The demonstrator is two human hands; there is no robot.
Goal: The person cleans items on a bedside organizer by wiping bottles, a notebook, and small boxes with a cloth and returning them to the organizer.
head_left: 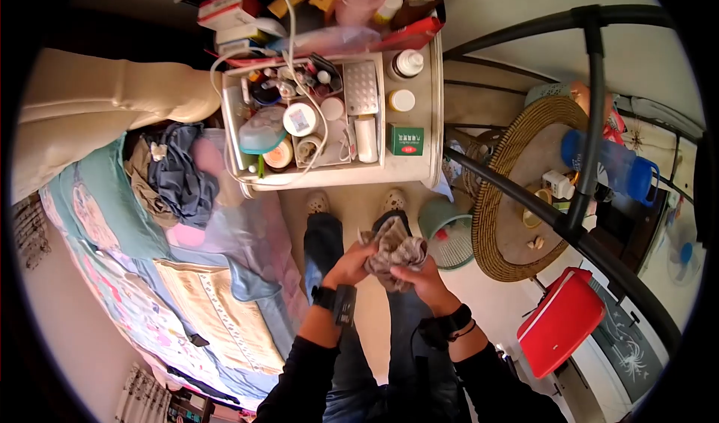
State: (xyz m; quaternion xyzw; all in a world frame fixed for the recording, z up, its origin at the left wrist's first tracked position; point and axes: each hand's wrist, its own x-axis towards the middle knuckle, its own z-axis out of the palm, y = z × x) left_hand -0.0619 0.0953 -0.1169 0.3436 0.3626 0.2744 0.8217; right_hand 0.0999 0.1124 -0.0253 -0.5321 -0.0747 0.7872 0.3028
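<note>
A crumpled grey-brown cloth (395, 254) is bunched up between my two hands, above my legs. My left hand (350, 266) grips its left side, and my right hand (428, 279) pinches its lower right part. Just beyond the cloth is a cabinet top (416, 170), which bears a white organizer box (234, 144) full of bottles, jars and small items. A white-capped jar (401, 101), a white bottle (408, 64) and a green box (405, 140) stand to the right of the organizer.
A bed with folded clothes (217, 314) and a dark garment (183, 172) lies at the left. Right of my feet stands a green waste basket (446, 232). Farther right are a round woven-rim table (498, 198), black metal rails (517, 191) and a red stool (562, 322). A white cable crosses the organizer.
</note>
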